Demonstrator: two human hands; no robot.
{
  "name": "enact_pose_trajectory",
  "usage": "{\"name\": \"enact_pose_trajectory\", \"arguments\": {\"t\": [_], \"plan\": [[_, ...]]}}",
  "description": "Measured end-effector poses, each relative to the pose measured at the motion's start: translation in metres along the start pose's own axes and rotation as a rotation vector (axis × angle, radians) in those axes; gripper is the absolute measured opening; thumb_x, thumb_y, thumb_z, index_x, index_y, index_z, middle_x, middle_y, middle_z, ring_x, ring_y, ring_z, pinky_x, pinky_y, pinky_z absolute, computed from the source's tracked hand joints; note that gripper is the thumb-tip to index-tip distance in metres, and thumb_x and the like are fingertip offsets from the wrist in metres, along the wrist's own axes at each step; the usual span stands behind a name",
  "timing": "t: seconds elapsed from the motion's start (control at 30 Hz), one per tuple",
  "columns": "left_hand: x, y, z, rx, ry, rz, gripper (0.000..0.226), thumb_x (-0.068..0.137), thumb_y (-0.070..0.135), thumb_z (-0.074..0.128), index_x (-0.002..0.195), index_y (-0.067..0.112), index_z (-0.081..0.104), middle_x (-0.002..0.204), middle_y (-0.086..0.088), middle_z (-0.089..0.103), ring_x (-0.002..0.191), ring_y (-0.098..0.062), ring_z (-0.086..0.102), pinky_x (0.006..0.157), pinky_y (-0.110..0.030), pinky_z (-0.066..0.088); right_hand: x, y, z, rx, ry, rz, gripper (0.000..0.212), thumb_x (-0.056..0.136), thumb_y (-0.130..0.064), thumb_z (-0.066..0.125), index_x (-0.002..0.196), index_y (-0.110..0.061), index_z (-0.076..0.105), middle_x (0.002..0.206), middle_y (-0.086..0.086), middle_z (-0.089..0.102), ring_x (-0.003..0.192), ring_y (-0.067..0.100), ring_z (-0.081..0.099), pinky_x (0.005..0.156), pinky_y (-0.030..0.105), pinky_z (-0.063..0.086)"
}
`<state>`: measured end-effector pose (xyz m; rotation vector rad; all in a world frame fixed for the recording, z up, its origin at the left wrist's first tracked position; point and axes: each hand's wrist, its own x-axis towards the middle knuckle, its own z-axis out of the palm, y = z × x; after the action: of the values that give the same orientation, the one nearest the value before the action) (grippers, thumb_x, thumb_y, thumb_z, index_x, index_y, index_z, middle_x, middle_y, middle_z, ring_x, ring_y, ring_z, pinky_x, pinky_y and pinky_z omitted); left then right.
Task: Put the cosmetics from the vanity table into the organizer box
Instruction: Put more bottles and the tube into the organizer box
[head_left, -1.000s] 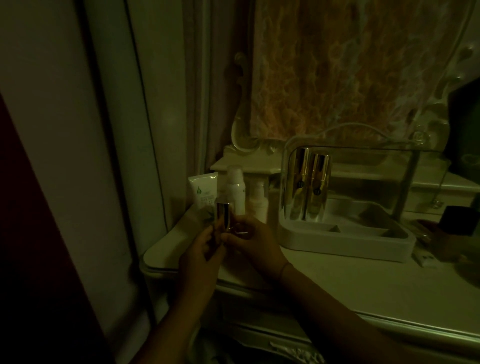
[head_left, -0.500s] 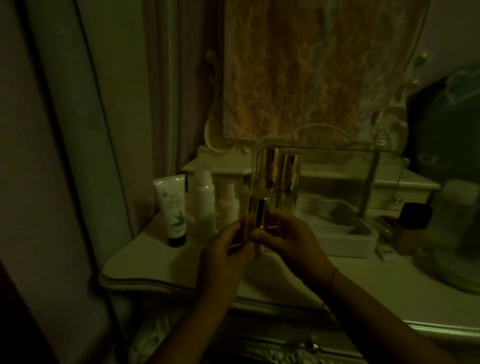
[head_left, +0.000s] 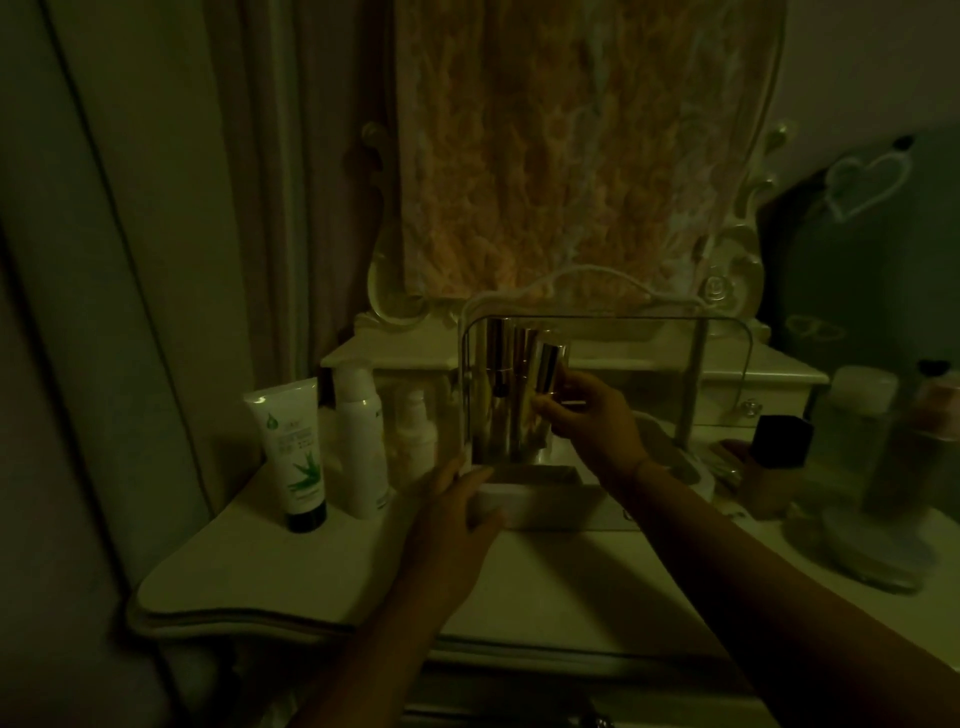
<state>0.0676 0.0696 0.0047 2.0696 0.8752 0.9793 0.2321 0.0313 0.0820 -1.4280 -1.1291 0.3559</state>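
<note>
The pale, curved-edged worktop (head_left: 311, 571) fills the near part of the dim scene, with both bare forearms reaching over its near edge. The left hand (head_left: 452, 525) rests on the near left corner of the white organizer box (head_left: 550, 506), its fingers laid loosely against the base and gripping nothing. Just beyond it and to the right, the right hand (head_left: 592, 426) pinches a gold metallic cosmetic tube (head_left: 551, 371) by its lower end. It holds the tube upright and a little tilted above the left part of the box. Just beside it on the left, two more gold tubes (head_left: 496, 374) stand upright in the box. The box's clear lid (head_left: 649, 358) stands raised at the far side.

On the worktop left of the box stand three things:
- a white squeeze tube with a green leaf print (head_left: 293, 447), resting on its black cap
- a plain white bottle (head_left: 358, 436)
- a smaller white pump bottle (head_left: 415, 431), partly hidden by the box

To the right of the box are a bottle with a dark square cap (head_left: 782, 441) and a blurred clear container (head_left: 862, 441). Farthest back, an orange-patterned cloth (head_left: 561, 156) hangs over the ornate cream mirror frame (head_left: 382, 291).
</note>
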Motion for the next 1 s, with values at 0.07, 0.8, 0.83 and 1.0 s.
{"name": "enact_pose_trajectory", "arguments": {"t": [0.07, 0.8, 0.83, 1.0], "plan": [[0.0, -0.001, 0.0, 0.006, 0.029, -0.011, 0.045, 0.086, 0.019, 0.058, 0.13, 0.025, 0.047, 0.152, 0.005, 0.019, 0.13, -0.005, 0.025, 0.097, -0.019, 0.031, 0.002, 0.004, 0.005, -0.02, -0.012, 0.015, 0.045, 0.083, -0.015, 0.064, 0.126, -0.01, 0.054, 0.107, 0.009, 0.066, 0.097, 0.024, 0.063, 0.086, 0.035, 0.053], [0.002, -0.002, 0.0, -0.02, 0.079, -0.025, 0.039, 0.089, 0.019, 0.054, 0.127, 0.023, 0.049, 0.149, 0.001, 0.027, 0.134, -0.015, 0.03, 0.105, -0.031, 0.037, 0.01, 0.019, 0.025, -0.094, 0.053, 0.089, 0.042, 0.08, -0.015, 0.069, 0.119, -0.007, 0.056, 0.112, 0.011, 0.065, 0.086, 0.013, 0.061, 0.071, 0.022, 0.052], [0.002, -0.002, 0.0, -0.023, 0.081, -0.025, 0.039, 0.089, 0.019, 0.054, 0.127, 0.023, 0.049, 0.149, 0.001, 0.027, 0.134, -0.015, 0.03, 0.105, -0.03, 0.037, 0.01, 0.019, 0.026, -0.097, 0.058, 0.086, 0.042, 0.08, -0.015, 0.069, 0.12, -0.007, 0.056, 0.111, 0.011, 0.065, 0.085, 0.013, 0.061, 0.069, 0.019, 0.051], [0.003, -0.004, 0.001, -0.029, 0.082, -0.025, 0.038, 0.089, 0.02, 0.055, 0.126, 0.024, 0.051, 0.148, 0.002, 0.029, 0.133, -0.014, 0.032, 0.105, -0.031, 0.037, 0.012, 0.019, 0.026, -0.136, 0.095, 0.077, 0.044, 0.08, -0.016, 0.07, 0.121, -0.007, 0.056, 0.114, 0.01, 0.065, 0.095, 0.018, 0.062, 0.078, 0.027, 0.052]]}}
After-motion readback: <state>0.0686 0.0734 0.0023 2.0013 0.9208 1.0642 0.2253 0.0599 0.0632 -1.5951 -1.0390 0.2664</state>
